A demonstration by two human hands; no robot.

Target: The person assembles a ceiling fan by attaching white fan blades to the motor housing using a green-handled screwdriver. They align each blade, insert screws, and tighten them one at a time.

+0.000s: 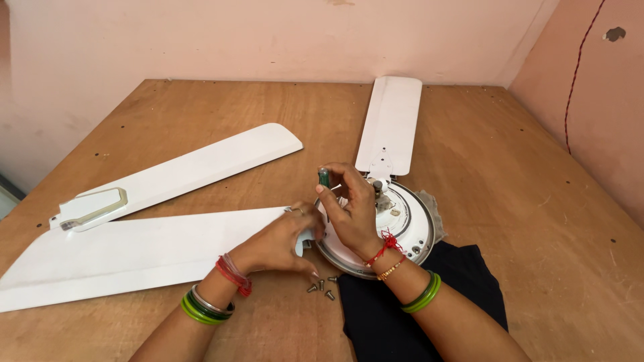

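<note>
My right hand grips a screwdriver with a green handle, held upright over the near left rim of a white ceiling fan motor. My left hand presses down on the bracket end of a white fan blade where it meets the motor. Another blade is fixed to the motor and points away from me. A third blade lies loose on the left, its metal bracket at the near end. Several small screws lie by my left wrist.
All of this lies on a brown plywood tabletop. A black cloth lies under the motor's near side and under my right forearm. Pink walls close off the far side and the right, with a dark wire running down the right wall.
</note>
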